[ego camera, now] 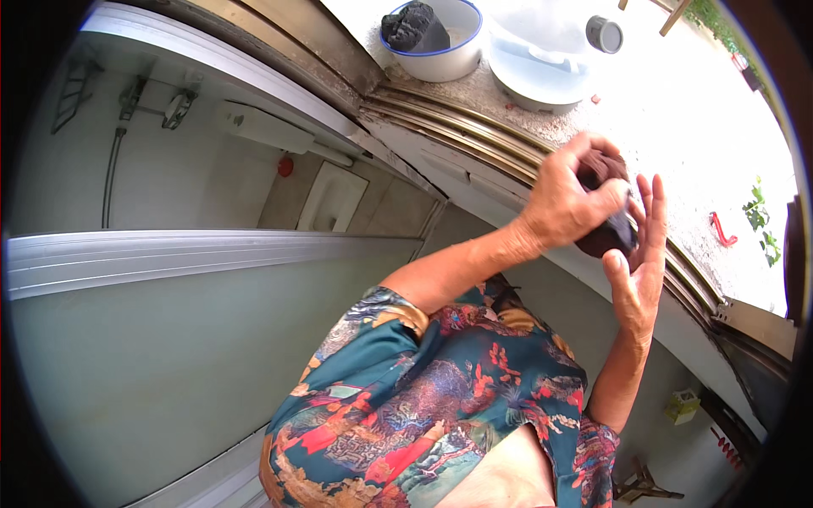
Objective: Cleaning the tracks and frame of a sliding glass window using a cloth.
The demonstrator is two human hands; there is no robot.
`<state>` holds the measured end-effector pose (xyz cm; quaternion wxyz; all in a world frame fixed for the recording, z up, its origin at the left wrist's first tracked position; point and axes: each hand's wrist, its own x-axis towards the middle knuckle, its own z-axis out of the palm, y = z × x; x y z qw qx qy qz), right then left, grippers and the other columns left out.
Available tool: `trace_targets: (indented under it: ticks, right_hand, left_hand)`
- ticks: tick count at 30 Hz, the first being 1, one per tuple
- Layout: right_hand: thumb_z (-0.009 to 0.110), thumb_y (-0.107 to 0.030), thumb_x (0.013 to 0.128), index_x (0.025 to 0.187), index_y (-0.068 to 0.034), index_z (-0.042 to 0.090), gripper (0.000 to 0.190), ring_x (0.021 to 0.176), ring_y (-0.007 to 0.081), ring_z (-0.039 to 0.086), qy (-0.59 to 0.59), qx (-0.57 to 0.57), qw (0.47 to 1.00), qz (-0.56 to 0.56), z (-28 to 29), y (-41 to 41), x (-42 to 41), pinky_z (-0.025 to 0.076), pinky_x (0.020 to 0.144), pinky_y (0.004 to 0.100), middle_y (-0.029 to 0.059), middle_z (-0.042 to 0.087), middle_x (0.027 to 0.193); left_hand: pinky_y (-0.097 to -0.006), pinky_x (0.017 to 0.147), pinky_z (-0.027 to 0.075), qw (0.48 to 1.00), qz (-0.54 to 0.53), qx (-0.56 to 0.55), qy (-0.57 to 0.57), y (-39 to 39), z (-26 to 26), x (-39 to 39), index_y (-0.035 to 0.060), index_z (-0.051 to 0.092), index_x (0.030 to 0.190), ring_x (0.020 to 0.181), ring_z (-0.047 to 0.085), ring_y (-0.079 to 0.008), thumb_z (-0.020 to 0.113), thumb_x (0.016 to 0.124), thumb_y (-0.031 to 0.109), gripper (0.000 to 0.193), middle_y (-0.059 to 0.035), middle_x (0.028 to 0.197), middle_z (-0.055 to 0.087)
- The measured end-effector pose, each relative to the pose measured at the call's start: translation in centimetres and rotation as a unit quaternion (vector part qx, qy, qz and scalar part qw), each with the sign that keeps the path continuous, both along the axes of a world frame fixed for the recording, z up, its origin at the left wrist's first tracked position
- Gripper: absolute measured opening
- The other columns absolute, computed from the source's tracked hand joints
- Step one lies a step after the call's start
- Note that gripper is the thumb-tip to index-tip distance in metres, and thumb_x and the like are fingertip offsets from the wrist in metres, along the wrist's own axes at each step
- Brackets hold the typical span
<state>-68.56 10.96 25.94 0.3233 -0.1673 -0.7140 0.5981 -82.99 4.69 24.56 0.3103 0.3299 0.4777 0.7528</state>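
Observation:
My left hand (567,193) is closed around a bundled dark maroon and black cloth (600,168), with the thumb and fingers pressing into it. Close by on the right, my right hand (643,254) is raised with its fingers straight and the thumb spread away. The bundle's black lower part (610,236) lies between the two hands, against or just beside the right palm; contact there is hard to make out. Both hands are above the metal-tracked window sill (470,127). A white enamel basin (438,66) with a blue rim holds a dark folded cloth (416,28).
A pale plastic basin (540,70) stands beside the enamel one. A grey tin (603,34), a red plastic piece (723,230) and green leaves (756,206) are on the bright ledge. Left is an aluminium-framed glass panel (190,336). A wooden stool (645,486) stands lower right.

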Motion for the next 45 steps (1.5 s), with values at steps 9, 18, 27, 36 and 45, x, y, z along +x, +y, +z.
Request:
trace_targets:
  ticks: [9, 18, 27, 36, 45]
  right_hand:
    - [0.074, -0.017, 0.083, 0.143, 0.002, 0.041, 0.072, 0.120, 0.0222, 0.057, -0.007, -0.158, 0.987, 0.007, -1.0, 1.7, 1.9, 0.045, 0.105, 0.0362, 0.0137, 0.055, 0.133]
    - [0.068, -0.010, 0.085, 0.139, 0.004, 0.045, 0.060, 0.114, 0.0227, 0.060, 0.066, -0.132, 0.983, -0.110, -2.6, 5.2, 7.6, 0.047, 0.100, 0.0372, 0.0133, 0.059, 0.127]
    - [0.062, 0.008, 0.080, 0.139, 0.004, 0.047, 0.061, 0.124, 0.0246, 0.054, 0.067, 0.075, 0.974, -0.205, -1.5, 6.4, 7.5, 0.041, 0.109, 0.0390, 0.0154, 0.054, 0.136]
    - [0.067, 0.005, 0.080, 0.139, -0.003, 0.050, 0.062, 0.120, 0.0210, 0.056, -0.076, 0.222, 0.937, -0.258, -2.6, 7.1, 6.7, 0.044, 0.107, 0.0354, 0.0131, 0.056, 0.134]
    - [0.065, 0.005, 0.080, 0.141, 0.000, 0.046, 0.064, 0.123, 0.0236, 0.055, -0.037, 0.235, 0.936, -0.258, -4.8, 6.3, 6.6, 0.044, 0.108, 0.0377, 0.0143, 0.054, 0.137]
  left_hand:
    - [-0.0358, 0.107, 0.041, 0.940, -0.091, -0.041, 0.326, -3.6, 3.0, -1.6, -0.0027, 0.035, 0.148, 0.122, 0.055, -0.0283, 0.078, 0.083, 0.036, 0.087, -0.0237, 0.135, 0.054]
    - [-0.0257, 0.064, 0.053, 0.834, 0.327, -0.291, 0.335, -12.7, -1.4, -14.4, 0.0042, 0.075, 0.096, 0.068, 0.065, -0.0086, 0.074, 0.085, 0.013, 0.014, -0.0051, 0.077, 0.072]
    - [-0.0262, 0.060, 0.050, 0.832, 0.249, -0.328, 0.372, -11.8, -1.1, -13.5, 0.0059, 0.077, 0.091, 0.062, 0.061, -0.0115, 0.079, 0.081, 0.018, 0.015, -0.0058, 0.076, 0.067]
    - [-0.0387, 0.073, 0.054, 0.695, 0.163, -0.528, 0.459, -7.3, -0.4, -11.3, 0.0136, 0.080, 0.088, 0.076, 0.070, -0.0285, 0.075, 0.078, 0.044, 0.033, -0.0113, 0.074, 0.072]
    - [-0.0406, 0.080, 0.055, 0.706, 0.160, -0.568, 0.392, -8.3, -1.5, -11.9, 0.0125, 0.079, 0.082, 0.085, 0.071, -0.0312, 0.080, 0.074, 0.035, 0.024, -0.0139, 0.086, 0.073]
